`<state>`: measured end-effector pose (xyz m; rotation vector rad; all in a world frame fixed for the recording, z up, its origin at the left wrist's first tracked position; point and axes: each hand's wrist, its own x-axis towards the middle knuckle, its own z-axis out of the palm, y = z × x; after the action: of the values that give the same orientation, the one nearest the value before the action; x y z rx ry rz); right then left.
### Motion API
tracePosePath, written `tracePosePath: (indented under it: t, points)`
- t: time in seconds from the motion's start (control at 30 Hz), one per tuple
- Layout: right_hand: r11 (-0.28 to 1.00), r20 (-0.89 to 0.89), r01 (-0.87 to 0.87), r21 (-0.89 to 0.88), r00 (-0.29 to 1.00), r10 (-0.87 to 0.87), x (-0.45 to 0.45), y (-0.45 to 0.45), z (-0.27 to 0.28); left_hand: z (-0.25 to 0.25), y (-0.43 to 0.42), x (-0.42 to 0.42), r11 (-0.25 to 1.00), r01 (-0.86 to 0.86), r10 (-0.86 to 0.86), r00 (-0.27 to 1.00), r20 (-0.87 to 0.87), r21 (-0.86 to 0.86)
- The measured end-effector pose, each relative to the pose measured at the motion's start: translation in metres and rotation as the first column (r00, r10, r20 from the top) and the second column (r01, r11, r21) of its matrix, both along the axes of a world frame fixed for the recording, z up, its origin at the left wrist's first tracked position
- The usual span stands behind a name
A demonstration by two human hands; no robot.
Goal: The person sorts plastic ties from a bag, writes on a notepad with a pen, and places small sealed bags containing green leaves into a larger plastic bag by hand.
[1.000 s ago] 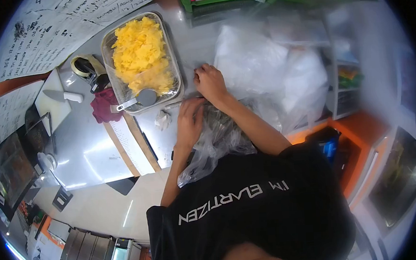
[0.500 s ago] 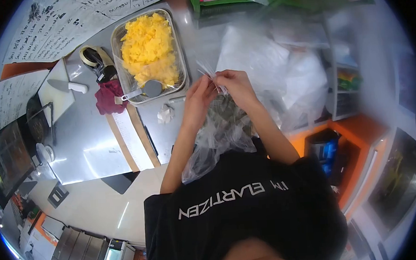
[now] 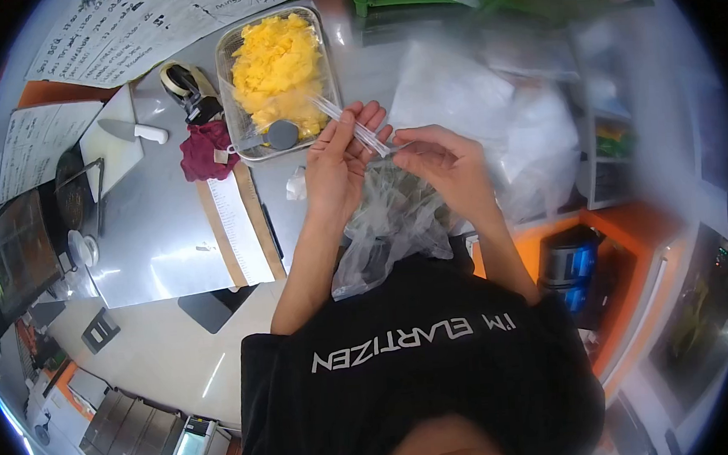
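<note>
Across the palm of my left hand (image 3: pixel 341 150) lies a bundle of thin white ties (image 3: pixel 349 127), pinned by the thumb. My right hand (image 3: pixel 443 157) is just beside it, its thumb and fingertips pinched at the lower end of the bundle, apparently on a single tie. Beneath both hands is a clear plastic bag (image 3: pixel 394 246) with dark greenish contents, close against my body. A basket (image 3: pixel 224 86) of yellow pieces stands beyond my left hand, with a grey round scoop (image 3: pixel 282 135) on its near edge.
White plastic bags (image 3: pixel 455 88) cover the table to the right. On the left are a tape dispenser (image 3: pixel 189 90), a maroon cloth (image 3: pixel 204 151), a knife (image 3: pixel 133 130) on a white cutting board (image 3: pixel 118 163), and a paper strip (image 3: pixel 239 227). A green crate (image 3: pixel 492 7) stands at the back.
My hands have drawn slightly apart. My left hand has turned palm up, showing the ties across it, while my right hand has moved right and down to their lower end.
</note>
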<state>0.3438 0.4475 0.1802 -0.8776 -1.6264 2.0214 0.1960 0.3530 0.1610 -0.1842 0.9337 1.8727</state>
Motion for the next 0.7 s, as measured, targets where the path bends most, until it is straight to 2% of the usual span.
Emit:
tracePosePath:
  t: [0.1,0.2,0.3,0.4,0.5,0.6,0.7]
  points:
    - [0.996,-0.012,-0.023,0.087,1.0,0.024,-0.003,-0.012,0.008,0.017,-0.013,0.0,0.999,0.048,-0.048,0.998,-0.048,-0.005]
    - [0.981,0.068,-0.129,0.146,0.99,0.12,-0.006,-0.021,0.025,0.025,-0.029,0.0,0.999,0.044,-0.044,0.997,-0.057,-0.014]
    - [0.982,0.015,-0.114,0.154,0.993,0.113,-0.01,-0.038,0.027,0.038,-0.047,-0.002,1.0,0.021,-0.02,0.998,-0.052,0.015]
    - [0.963,0.033,-0.098,0.251,0.995,0.093,-0.015,-0.054,0.032,0.042,-0.065,-0.008,0.999,0.03,-0.028,0.998,-0.05,0.04]
    - [0.99,-0.095,-0.019,0.138,0.995,0.032,-0.023,-0.072,0.03,0.053,-0.084,-0.015,0.997,0.043,-0.04,0.998,-0.047,0.058]
    - [0.998,-0.157,-0.024,0.052,0.987,0.032,-0.031,-0.088,0.031,0.06,-0.101,-0.02,0.997,0.03,-0.025,0.997,-0.07,0.067]
    - [0.999,-0.152,0.023,0.028,0.988,-0.019,-0.042,-0.111,0.038,0.062,-0.118,-0.024,0.996,-0.008,0.014,0.998,-0.057,0.092]
